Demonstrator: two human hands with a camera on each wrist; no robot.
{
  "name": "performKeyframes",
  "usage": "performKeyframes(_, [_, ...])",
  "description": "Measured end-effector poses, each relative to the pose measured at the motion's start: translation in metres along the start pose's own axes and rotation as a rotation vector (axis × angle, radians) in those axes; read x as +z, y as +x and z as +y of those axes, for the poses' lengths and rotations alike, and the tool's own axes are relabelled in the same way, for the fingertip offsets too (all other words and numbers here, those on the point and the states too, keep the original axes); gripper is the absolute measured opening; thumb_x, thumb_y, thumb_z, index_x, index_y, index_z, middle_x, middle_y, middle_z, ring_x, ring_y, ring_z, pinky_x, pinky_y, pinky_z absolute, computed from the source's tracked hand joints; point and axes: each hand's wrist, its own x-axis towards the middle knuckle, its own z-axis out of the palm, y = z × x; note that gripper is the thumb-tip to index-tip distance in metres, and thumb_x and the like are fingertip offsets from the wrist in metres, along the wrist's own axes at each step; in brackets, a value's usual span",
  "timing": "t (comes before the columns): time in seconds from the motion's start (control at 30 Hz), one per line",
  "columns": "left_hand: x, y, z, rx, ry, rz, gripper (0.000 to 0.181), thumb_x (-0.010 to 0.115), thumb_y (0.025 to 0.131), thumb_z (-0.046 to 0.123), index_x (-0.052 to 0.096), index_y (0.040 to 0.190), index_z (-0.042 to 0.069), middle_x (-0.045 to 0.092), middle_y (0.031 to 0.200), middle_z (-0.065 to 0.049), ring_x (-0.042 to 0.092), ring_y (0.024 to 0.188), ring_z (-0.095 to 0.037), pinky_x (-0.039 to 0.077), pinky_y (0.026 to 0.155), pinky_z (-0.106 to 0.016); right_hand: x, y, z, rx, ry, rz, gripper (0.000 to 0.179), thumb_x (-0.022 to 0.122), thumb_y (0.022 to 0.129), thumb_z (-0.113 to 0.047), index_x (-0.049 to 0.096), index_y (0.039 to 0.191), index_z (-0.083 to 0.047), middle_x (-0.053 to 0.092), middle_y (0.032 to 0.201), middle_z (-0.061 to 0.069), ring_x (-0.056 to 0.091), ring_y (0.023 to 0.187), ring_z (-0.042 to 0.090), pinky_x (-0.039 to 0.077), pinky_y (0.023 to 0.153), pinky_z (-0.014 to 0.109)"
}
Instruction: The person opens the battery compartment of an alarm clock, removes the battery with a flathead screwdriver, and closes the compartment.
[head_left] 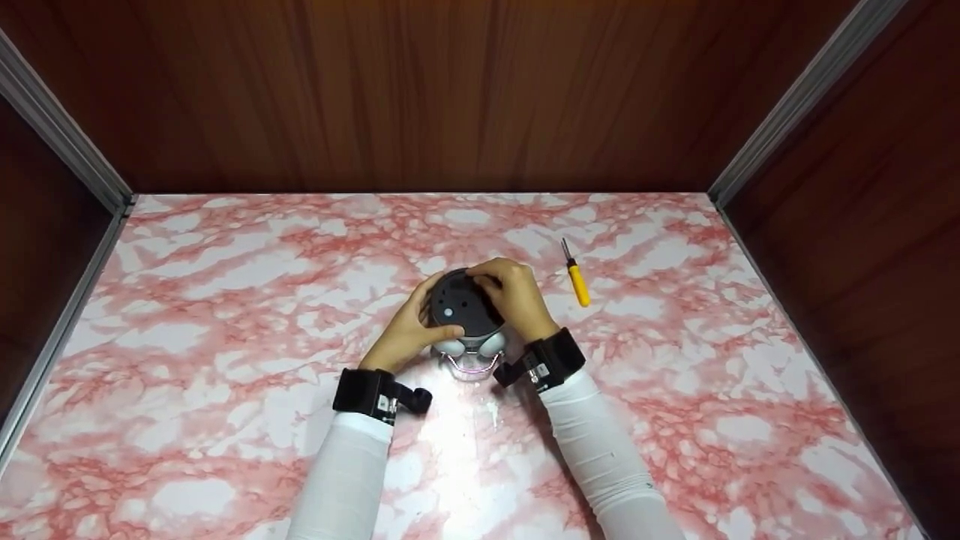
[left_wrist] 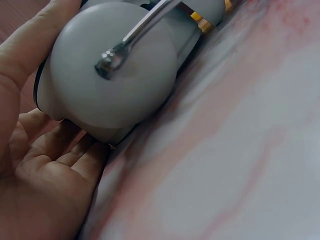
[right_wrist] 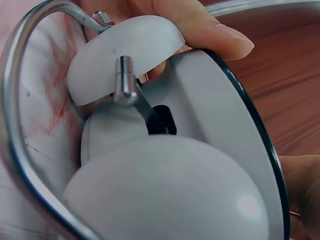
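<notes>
A twin-bell alarm clock lies with its black back (head_left: 450,292) facing up and its bells toward the person. My left hand (head_left: 409,330) grips the clock's left side, thumb over the edge of the back and fingers around the lower side. At the upper right rim, my right hand (head_left: 517,292) holds the clock with bent fingers and covers part of the back. Up close, the left wrist view shows one pale bell (left_wrist: 112,65). Between the two bells in the right wrist view stands a metal hammer (right_wrist: 126,82), beside the curved metal handle (right_wrist: 12,100).
A yellow-handled screwdriver (head_left: 577,285) lies right of the hands, its tip pointing away. The pink-and-white marbled table (head_left: 225,360) meets a brown wood-grain wall (head_left: 420,97) at the back, with more dark panels at both sides.
</notes>
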Motion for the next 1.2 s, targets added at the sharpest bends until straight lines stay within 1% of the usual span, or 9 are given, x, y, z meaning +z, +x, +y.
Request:
performKeyframes(0.2, [-0.001, 0.001, 0.000, -0.001, 0.012, 0.005, 0.103, 0.087, 0.079, 0.008, 0.026, 0.162, 0.015, 0.034, 0.162, -0.006, 0.031, 0.149, -0.021, 0.029, 0.120, -0.029, 0.000, 0.002, 0.002, -0.003, 0.055, 0.012, 0.011, 0.072, 0.090, 0.003, 0.079, 0.099, 0.001, 0.076, 0.098, 0.013, 0.072, 0.093, 0.028, 0.059, 0.087, 0.036])
performKeyframes(0.4, [0.000, 0.001, 0.002, 0.006, 0.008, 0.018, 0.105, 0.088, 0.078, 0.009, 0.026, 0.162, 0.015, 0.034, 0.162, -0.006, 0.031, 0.149, -0.022, 0.028, 0.121, -0.031, -0.001, 0.004, 0.005, -0.010, 0.093, 0.030, 0.013, 0.071, 0.091, 0.004, 0.079, 0.101, 0.001, 0.076, 0.100, 0.013, 0.072, 0.095, 0.027, 0.059, 0.086, 0.037])
performKeyframes(0.53, [0.000, 0.001, 0.001, -0.005, 0.022, 0.017, 0.106, 0.089, 0.078, 0.011, 0.024, 0.162, 0.015, 0.034, 0.162, -0.006, 0.032, 0.149, -0.022, 0.028, 0.121, -0.033, -0.004, 0.002, 0.006, 0.009, 0.120, 0.036, 0.015, 0.070, 0.092, 0.005, 0.079, 0.102, 0.000, 0.077, 0.098, 0.012, 0.072, 0.092, 0.025, 0.060, 0.083, 0.037])
performKeyframes(0.67, [0.000, 0.000, 0.000, -0.012, 0.023, 0.025, 0.107, 0.089, 0.077, 0.011, 0.025, 0.162, 0.015, 0.035, 0.162, -0.007, 0.034, 0.148, -0.023, 0.029, 0.121, -0.034, -0.005, 0.002, 0.007, 0.029, 0.128, 0.030, 0.014, 0.070, 0.092, 0.005, 0.079, 0.102, 0.000, 0.077, 0.096, 0.012, 0.071, 0.087, 0.024, 0.059, 0.081, 0.037])
performKeyframes(0.83, [0.001, -0.001, 0.000, -0.017, 0.026, 0.020, 0.107, 0.090, 0.076, 0.013, 0.025, 0.162, 0.016, 0.035, 0.162, -0.008, 0.034, 0.148, -0.023, 0.030, 0.121, -0.034, -0.008, 0.002, 0.009, 0.039, 0.107, 0.021, 0.013, 0.071, 0.092, 0.003, 0.079, 0.102, 0.001, 0.076, 0.097, 0.013, 0.071, 0.087, 0.024, 0.059, 0.081, 0.037])
performKeyframes(1.03, [0.000, 0.001, -0.002, 0.010, 0.010, 0.011, 0.106, 0.089, 0.077, 0.011, 0.026, 0.162, 0.014, 0.036, 0.161, -0.005, 0.032, 0.149, -0.021, 0.029, 0.121, -0.032, -0.019, 0.004, 0.010, 0.093, 0.144, 0.044, 0.014, 0.070, 0.092, 0.004, 0.078, 0.103, 0.002, 0.076, 0.098, 0.013, 0.070, 0.087, 0.024, 0.059, 0.081, 0.035])
performKeyframes(1.1, [0.000, 0.001, -0.003, 0.022, 0.012, 0.011, 0.105, 0.089, 0.078, 0.010, 0.026, 0.161, 0.013, 0.037, 0.161, -0.005, 0.032, 0.149, -0.021, 0.029, 0.121, -0.032, -0.024, 0.005, 0.012, 0.106, 0.143, 0.062, 0.014, 0.071, 0.092, 0.004, 0.078, 0.103, 0.002, 0.077, 0.098, 0.013, 0.071, 0.087, 0.025, 0.059, 0.081, 0.036])
performKeyframes(1.2, [-0.001, 0.002, -0.003, 0.025, 0.009, 0.013, 0.106, 0.089, 0.077, 0.009, 0.026, 0.161, 0.013, 0.037, 0.161, -0.006, 0.033, 0.148, -0.022, 0.030, 0.120, -0.032, -0.035, 0.006, 0.017, 0.132, 0.123, 0.084, 0.014, 0.071, 0.091, 0.003, 0.078, 0.103, 0.002, 0.077, 0.099, 0.014, 0.071, 0.087, 0.026, 0.059, 0.082, 0.037])
